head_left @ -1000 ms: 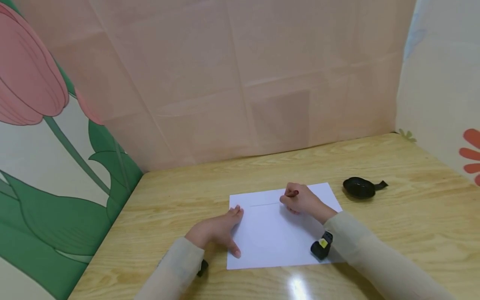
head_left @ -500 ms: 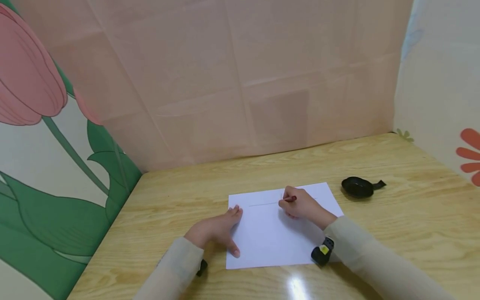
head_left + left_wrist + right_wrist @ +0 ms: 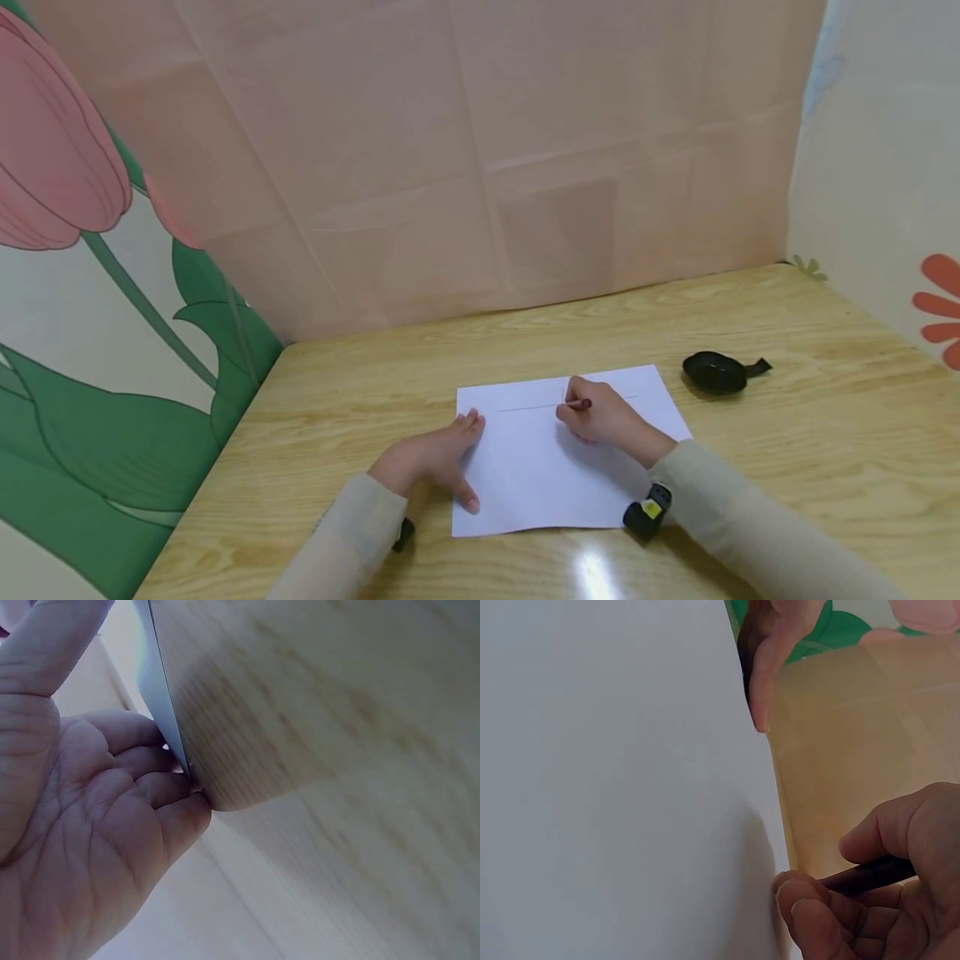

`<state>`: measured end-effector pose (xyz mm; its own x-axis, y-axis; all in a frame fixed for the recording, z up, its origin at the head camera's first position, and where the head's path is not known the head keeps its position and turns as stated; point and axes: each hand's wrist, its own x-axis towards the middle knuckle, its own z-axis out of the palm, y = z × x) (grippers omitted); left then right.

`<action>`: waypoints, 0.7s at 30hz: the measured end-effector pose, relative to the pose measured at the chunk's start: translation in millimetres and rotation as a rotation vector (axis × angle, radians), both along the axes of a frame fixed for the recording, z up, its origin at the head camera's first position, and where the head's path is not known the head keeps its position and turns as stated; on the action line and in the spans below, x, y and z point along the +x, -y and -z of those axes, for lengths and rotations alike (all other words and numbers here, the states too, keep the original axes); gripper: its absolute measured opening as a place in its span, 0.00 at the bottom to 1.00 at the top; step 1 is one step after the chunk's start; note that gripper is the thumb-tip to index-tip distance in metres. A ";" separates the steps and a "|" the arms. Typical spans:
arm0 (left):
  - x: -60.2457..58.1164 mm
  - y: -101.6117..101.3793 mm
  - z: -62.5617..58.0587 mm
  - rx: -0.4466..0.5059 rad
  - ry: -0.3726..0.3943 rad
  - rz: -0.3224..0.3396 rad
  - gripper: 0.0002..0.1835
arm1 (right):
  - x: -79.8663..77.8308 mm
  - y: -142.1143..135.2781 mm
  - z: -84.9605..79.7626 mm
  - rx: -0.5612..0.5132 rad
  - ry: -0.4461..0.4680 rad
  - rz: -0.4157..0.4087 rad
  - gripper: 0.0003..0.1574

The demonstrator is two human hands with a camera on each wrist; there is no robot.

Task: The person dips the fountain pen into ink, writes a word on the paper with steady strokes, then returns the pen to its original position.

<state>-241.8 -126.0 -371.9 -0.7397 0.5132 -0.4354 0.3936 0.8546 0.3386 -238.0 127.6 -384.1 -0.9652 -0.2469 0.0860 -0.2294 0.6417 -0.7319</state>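
Observation:
A white sheet of paper (image 3: pixel 517 483) lies on the table. A thin line (image 3: pixel 525 408) runs across its upper part, and a short upright stroke (image 3: pixel 563 390) meets it near the fingers. My right hand (image 3: pixel 603 417) pinches a dark reddish-brown pen (image 3: pixel 580 404) over the paper; its tip is hidden by the fingers. In the right wrist view the pen (image 3: pixel 866 876) lies between thumb and fingers. My left hand (image 3: pixel 435 458) rests on the paper's left edge, thumb and fingers spread. The left wrist view shows its fingertips (image 3: pixel 180 814) at that edge.
A small black pan-shaped dish (image 3: pixel 715 373) with a short handle stands to the right of the paper on the wooden table (image 3: pixel 360 375). A pinkish sheet (image 3: pixel 390 183) hangs behind. Black cameras (image 3: pixel 645 518) sit on the wrists.
My right hand has moved slightly toward me with the pen, uncovering the short upright stroke and the line's right end. The left hand stays in place.

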 end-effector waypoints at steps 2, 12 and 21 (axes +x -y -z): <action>0.1 -0.1 -0.1 0.002 0.006 -0.001 0.64 | 1.5 0.5 -0.2 -0.006 0.013 0.001 0.10; 0.9 0.5 0.1 -0.003 0.000 0.018 0.64 | 9.7 4.9 -1.6 0.038 0.037 0.024 0.09; -2.5 0.6 4.0 -0.010 -0.005 0.016 0.64 | 17.8 9.5 1.0 0.101 -0.102 0.001 0.10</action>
<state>-244.3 -126.6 -375.9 -0.7339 0.5205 -0.4364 0.4088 0.8516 0.3282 -220.2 118.1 -385.1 -0.9528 -0.2588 0.1587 -0.2991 0.7111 -0.6362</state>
